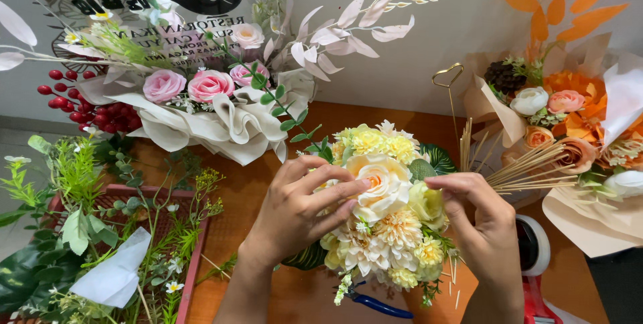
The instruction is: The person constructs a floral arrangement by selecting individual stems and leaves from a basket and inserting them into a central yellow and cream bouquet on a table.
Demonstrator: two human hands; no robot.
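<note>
A: Where does the yellow bouquet (385, 207) sit, and how do the hands meet it?

B: It stands mid-frame above the orange surface (248, 197), between both hands. The left hand (298, 207) curls its fingers together on the cream rose (378, 180); the right hand (479, 213) touches the bouquet's right edge, fingers bent, its grip on any stem hidden.

A: What could go wrong?

B: Too firm a press would likely crush or shift the rose petals. The bundle of thin sticks (516, 167) lies just beside the right hand, so a careless sweep could scatter them. The blue-handled pliers (375, 304) under the bouquet could snag hanging blooms.
</note>
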